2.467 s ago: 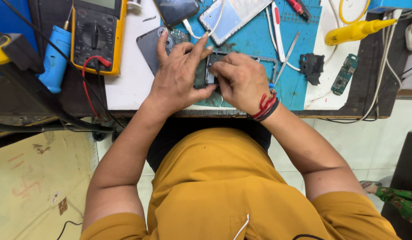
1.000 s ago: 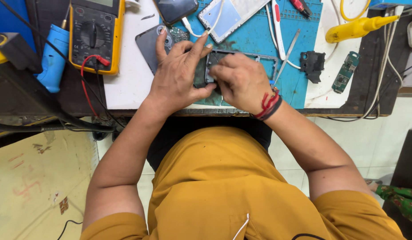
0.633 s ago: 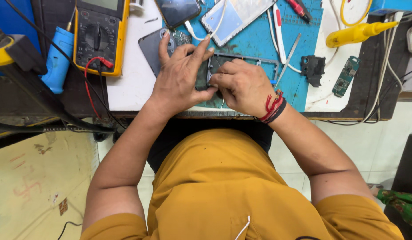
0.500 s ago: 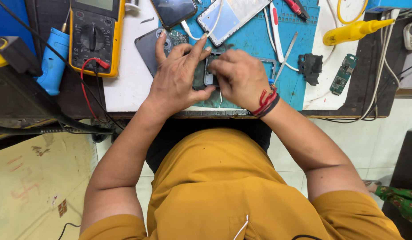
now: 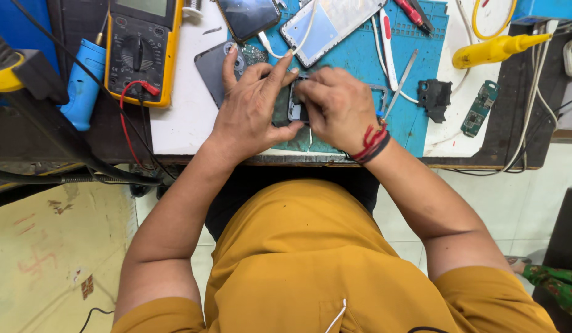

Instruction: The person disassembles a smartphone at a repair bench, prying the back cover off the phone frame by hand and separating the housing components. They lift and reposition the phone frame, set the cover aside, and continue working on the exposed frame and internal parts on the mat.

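An opened phone frame point(image 5: 296, 106) lies on the blue work mat point(image 5: 360, 61) at the near edge of the bench. My left hand point(image 5: 252, 105) rests on its left side, thumb under the lower edge and fingers spread over the top. My right hand point(image 5: 338, 105), with red and black threads on the wrist, curls over the frame's right part; its fingertips press at the exposed inside. Whether it holds a small tool is hidden.
A yellow multimeter point(image 5: 138, 46) with a red lead stands at the left, beside a blue tool handle point(image 5: 82, 86). A dark back cover point(image 5: 213, 68), a phone point(image 5: 249, 15), a screen panel point(image 5: 329, 24), tweezers point(image 5: 400, 77), small circuit boards point(image 5: 480, 108) and a yellow-handled tool point(image 5: 493, 49) lie around.
Both hands have stayed on the phone frame, with only small shifts of the fingers. The view wobbled slightly.
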A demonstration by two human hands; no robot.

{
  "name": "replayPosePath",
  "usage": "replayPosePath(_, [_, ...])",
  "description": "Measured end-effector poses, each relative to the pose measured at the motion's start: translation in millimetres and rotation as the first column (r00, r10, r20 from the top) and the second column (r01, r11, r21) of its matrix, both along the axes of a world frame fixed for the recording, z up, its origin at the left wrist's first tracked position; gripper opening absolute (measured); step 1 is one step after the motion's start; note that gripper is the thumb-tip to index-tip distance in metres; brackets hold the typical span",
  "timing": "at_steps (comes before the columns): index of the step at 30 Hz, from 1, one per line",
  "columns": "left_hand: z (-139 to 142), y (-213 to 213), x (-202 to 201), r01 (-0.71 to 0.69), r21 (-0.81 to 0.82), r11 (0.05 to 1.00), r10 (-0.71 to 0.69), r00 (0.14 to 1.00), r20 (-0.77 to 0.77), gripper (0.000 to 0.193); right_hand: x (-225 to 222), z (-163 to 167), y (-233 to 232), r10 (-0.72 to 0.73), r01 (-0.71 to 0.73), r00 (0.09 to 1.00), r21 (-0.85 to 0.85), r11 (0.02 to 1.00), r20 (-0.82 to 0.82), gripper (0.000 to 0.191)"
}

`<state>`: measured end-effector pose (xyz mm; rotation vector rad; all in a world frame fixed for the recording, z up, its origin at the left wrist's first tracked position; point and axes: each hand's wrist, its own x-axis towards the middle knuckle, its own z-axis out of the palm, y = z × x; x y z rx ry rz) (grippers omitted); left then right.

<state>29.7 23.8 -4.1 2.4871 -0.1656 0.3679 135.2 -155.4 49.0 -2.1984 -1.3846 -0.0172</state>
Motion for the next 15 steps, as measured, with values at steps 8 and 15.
replayPosePath(8, [-0.9,0.4,-1.8,0.007,-0.002,1.000,-0.007,1.000,0.016,0.119,1.3,-1.8,1.2,-0.040,0.039,0.999,0.004,0.999,0.018,0.013])
replayPosePath(15, [-0.7,0.7,0.3,0.006,-0.021,1.000,-0.006,1.000,0.010,0.120,2.6,-1.8,-0.8,0.003,-0.004,0.999,-0.032,0.999,-0.042,0.013])
